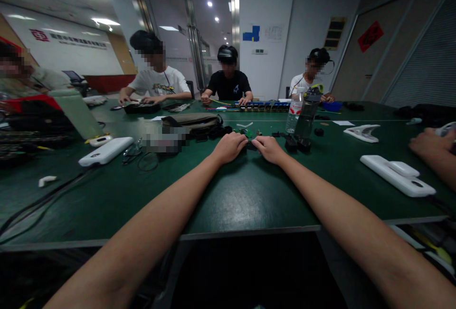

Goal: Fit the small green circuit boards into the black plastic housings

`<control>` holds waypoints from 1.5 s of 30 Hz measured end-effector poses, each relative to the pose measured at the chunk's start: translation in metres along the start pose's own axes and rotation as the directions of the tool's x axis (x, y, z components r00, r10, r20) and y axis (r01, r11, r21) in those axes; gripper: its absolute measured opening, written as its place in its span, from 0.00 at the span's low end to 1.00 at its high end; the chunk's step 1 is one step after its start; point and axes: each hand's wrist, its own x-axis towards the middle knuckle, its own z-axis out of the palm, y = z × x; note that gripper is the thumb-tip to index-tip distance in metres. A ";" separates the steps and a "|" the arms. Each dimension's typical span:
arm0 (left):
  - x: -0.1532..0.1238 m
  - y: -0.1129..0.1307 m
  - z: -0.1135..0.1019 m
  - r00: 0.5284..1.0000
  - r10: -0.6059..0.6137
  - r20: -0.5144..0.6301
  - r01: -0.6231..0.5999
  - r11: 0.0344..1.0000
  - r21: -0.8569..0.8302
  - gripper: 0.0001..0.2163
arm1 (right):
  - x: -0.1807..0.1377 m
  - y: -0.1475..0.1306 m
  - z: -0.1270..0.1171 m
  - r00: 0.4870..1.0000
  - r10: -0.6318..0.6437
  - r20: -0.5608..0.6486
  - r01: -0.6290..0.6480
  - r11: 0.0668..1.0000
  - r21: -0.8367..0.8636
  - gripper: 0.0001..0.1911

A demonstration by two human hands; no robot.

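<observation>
Green tabletop (242, 200) fills the middle of the frame, and 2 bare forearms (160, 209) rise over it from the lower corners, converging just right of centre. The left hand (230, 147) lies low, back upward, its fingers bent and directed inward to the right. The right hand (269, 149) nearly mirrors it, knuckles bent, fingertips directed left, with a narrow gap between the 2 hands. A small green piece (250, 134) shows at their fingertips, near the frame's centre; whether either hand grasps it or merely touches it, I cannot tell. Right of centre, 2 bottles (307, 119) stand beyond small black blocks (290, 145). Left of centre lies a khaki pouch (194, 122).
</observation>
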 end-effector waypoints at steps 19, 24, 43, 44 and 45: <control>-0.002 0.005 -0.004 0.999 0.027 -0.019 -0.028 0.999 -0.047 0.15 | 0.001 0.000 0.000 0.998 0.052 -0.040 -0.051 0.998 0.022 0.12; -0.002 0.003 -0.005 0.994 -0.088 -0.061 0.086 0.996 -0.027 0.16 | -0.001 0.000 0.002 0.993 0.109 -0.039 -0.106 0.992 0.069 0.06; -0.001 0.003 -0.004 0.987 -0.145 -0.064 0.146 0.989 0.014 0.16 | -0.001 -0.001 0.002 0.993 0.108 -0.041 -0.104 0.990 0.095 0.14; -0.001 0.003 -0.004 0.988 -0.144 -0.063 0.145 0.989 0.011 0.16 | -0.001 -0.002 0.002 0.993 0.110 -0.042 -0.105 0.990 0.098 0.16; -0.001 0.003 -0.004 0.988 -0.142 -0.061 0.143 0.990 0.009 0.16 | -0.001 -0.002 0.002 0.993 0.111 -0.045 -0.106 0.989 0.101 0.17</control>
